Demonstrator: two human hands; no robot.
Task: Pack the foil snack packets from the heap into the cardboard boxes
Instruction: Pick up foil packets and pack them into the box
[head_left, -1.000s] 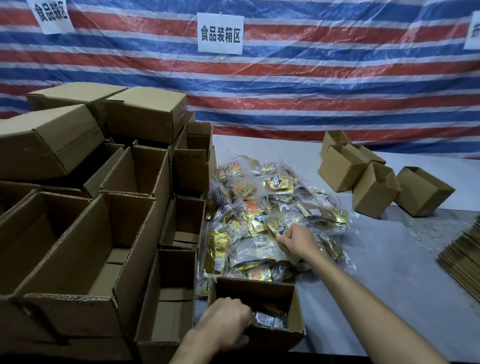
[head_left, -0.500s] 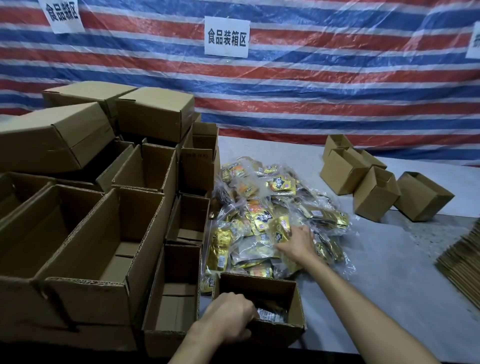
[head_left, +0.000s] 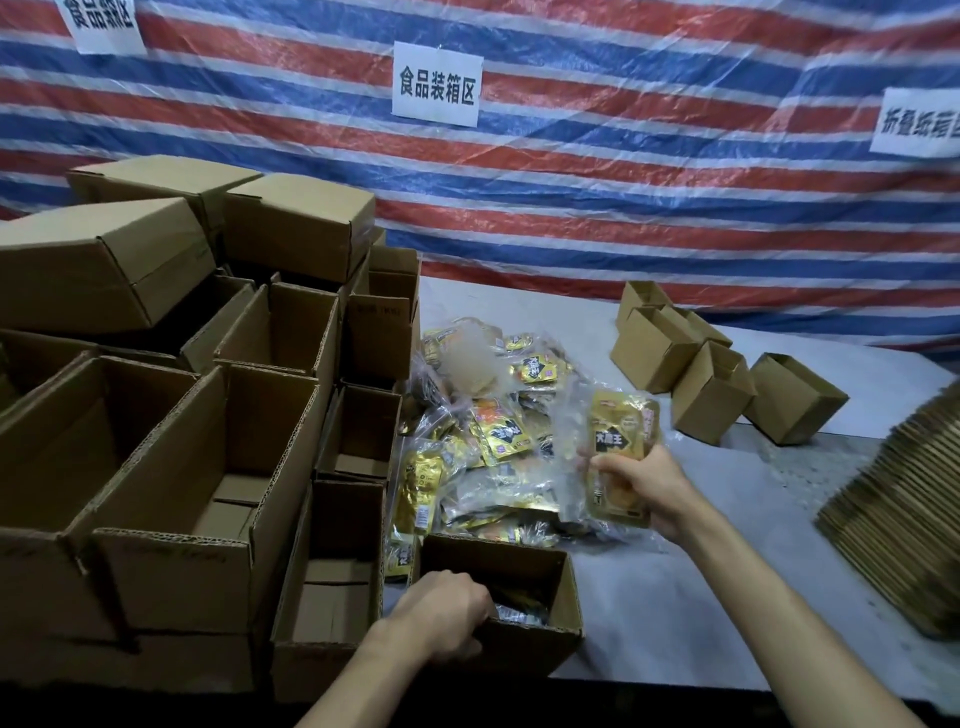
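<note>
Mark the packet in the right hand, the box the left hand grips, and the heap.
held packet (head_left: 617, 441), head view, on its black label.
gripped box (head_left: 540, 652), head view, on its front outer wall.
heap (head_left: 503, 435), head view, on a gold packet mid-heap.

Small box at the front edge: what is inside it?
A few foil packets lie at the bottom of the small box. The left hand grips its near rim and hides the inside's left part, so their count cannot be told.

The right hand is lifting a gold packet off the heap, now holding it above the heap's right edge.
</note>
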